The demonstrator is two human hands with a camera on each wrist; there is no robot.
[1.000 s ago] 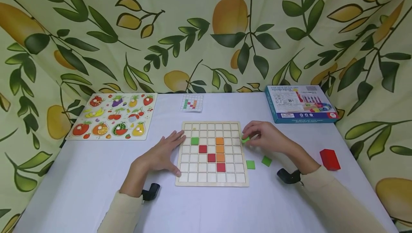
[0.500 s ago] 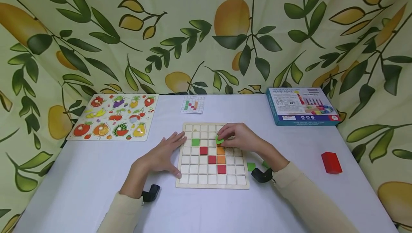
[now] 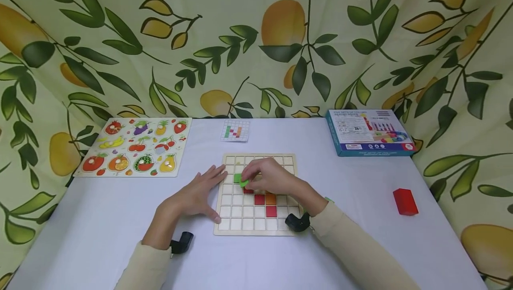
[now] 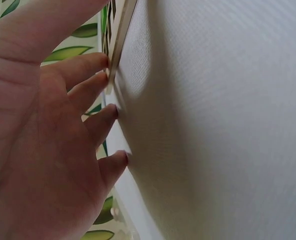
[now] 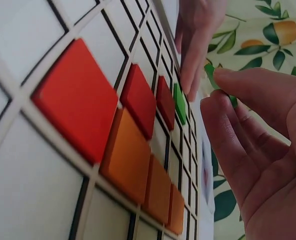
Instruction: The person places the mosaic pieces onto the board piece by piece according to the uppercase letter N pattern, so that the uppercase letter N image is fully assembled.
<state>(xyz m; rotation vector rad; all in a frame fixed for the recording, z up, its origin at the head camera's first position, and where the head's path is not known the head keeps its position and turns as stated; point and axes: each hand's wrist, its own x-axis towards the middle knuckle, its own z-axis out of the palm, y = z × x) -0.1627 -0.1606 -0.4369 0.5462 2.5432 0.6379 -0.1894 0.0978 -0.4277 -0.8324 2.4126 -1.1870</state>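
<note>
A wooden grid board (image 3: pixel 236 224) lies flat on the white-covered table. Set in its cells are a green tile (image 3: pixel 237 177), a diagonal of red tiles (image 3: pixel 259 199) and a column of orange tiles (image 5: pixel 125 157). Between thumb and fingertips, my right hand (image 3: pixel 270 176) pinches another green tile (image 5: pixel 209 75), tilted, just above the board near the placed green one. That hand hides part of the grid in the head view. My left hand (image 3: pixel 194 196) rests with spread fingers along the board's left edge, thumb at the lower corner; the left wrist view shows its fingers (image 4: pixel 90 95) extended.
Behind the board lies a small printed pattern card (image 3: pixel 234 130). A fruit puzzle board (image 3: pixel 132 147) is at back left, a boxed set (image 3: pixel 370 132) at back right. A red block (image 3: pixel 405 202) stands to the right. My right forearm mostly covers loose green tiles.
My right hand has carried the pinched green tile leftward, from beside the board's right edge across the grid to near the placed green tile. The left hand has stayed at the board's edge.
</note>
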